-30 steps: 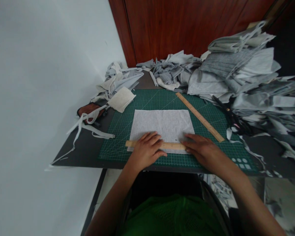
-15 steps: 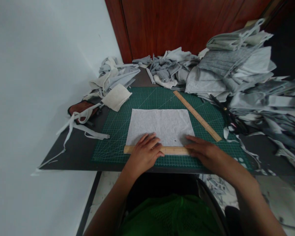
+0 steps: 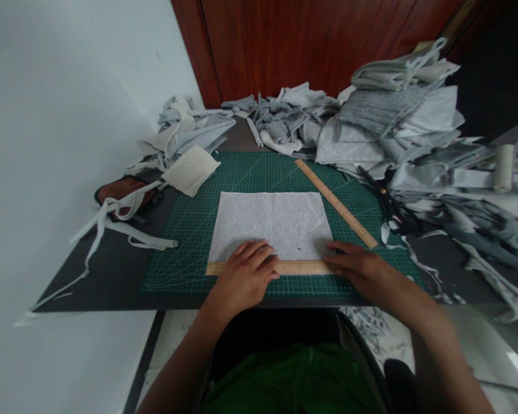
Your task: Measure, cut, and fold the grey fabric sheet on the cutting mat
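A pale grey rectangle of cloth (image 3: 271, 221) lies flat on the green cutting mat (image 3: 237, 172). Along its near edge runs a wooden ruler (image 3: 300, 267). My left hand (image 3: 247, 270) rests across the ruler left of its middle, fingers stretched over onto the cloth. At the ruler's right end, my right hand (image 3: 356, 265) lies with its fingers extended, touching the ruler and the cloth corner; its thumb is partly hidden. Between the hands, a small dark mark (image 3: 299, 249) shows on the cloth. A second wooden ruler (image 3: 336, 203) lies slanted to the cloth's right.
Black scissors (image 3: 386, 201) lie at the mat's right edge, beside a tall heap of grey fabric (image 3: 371, 118). More scraps (image 3: 280, 118) line the back. On the left are a cream cloth piece (image 3: 192, 171), a brown pouch (image 3: 123, 192) and fabric strips (image 3: 149, 237).
The whole view has shifted, so the table appears a little further left. Both hands, the ruler and the cloth keep about the same places relative to one another.
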A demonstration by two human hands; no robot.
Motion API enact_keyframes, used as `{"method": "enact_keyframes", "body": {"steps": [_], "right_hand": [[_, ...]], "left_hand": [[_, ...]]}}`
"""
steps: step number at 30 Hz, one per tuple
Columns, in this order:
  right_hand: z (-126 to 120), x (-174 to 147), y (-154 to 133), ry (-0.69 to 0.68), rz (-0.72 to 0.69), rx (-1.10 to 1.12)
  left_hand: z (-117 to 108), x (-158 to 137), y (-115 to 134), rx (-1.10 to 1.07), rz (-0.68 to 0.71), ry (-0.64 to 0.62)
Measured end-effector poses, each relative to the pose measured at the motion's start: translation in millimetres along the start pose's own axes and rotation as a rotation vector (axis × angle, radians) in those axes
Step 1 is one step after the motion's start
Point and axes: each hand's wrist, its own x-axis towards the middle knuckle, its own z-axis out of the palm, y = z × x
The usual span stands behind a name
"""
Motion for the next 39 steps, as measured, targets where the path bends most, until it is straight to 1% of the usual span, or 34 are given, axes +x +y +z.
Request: {"method": "enact_keyframes", "body": {"steps": [5, 9, 16, 22, 25, 31, 34, 36, 39], "right_hand": [[-10, -2, 2, -0.049, -0.004, 0.053], [-13, -1, 4, -0.052, -0.013, 0.023], [-7, 2, -1, -0.013, -0.046, -0.033], [3, 11, -7, 0.010, -0.075, 0.007], [3, 16, -7, 0.020, -0.083, 0.039], [0, 17, -4, 0.020, -0.071, -0.039], [-2, 13, -3, -0.018, -0.078, -0.043], [-3, 11, -2, -0.036, -0.093, -0.038], [-4, 11, -3, -0.027, -0.102, -0.053]], "left_hand": [[0, 0, -3, -0.049, -0.014, 0.009], [-1, -1, -2, -0.064, -0.038, 0.009], [-4, 0, -4, -0.082, -0.088, 0.005], [-8, -6, -18, -0.081, -0.158, 0.031], [-6, -9, -20, -0.069, -0.176, 0.052], [-4, -7, -17, -0.035, -0.171, 0.063], [-6, -5, -16, -0.052, -0.169, 0.069], [-7, -5, -16, -0.067, -0.153, 0.059], [-7, -4, -16, -0.077, -0.122, 0.033]]}}
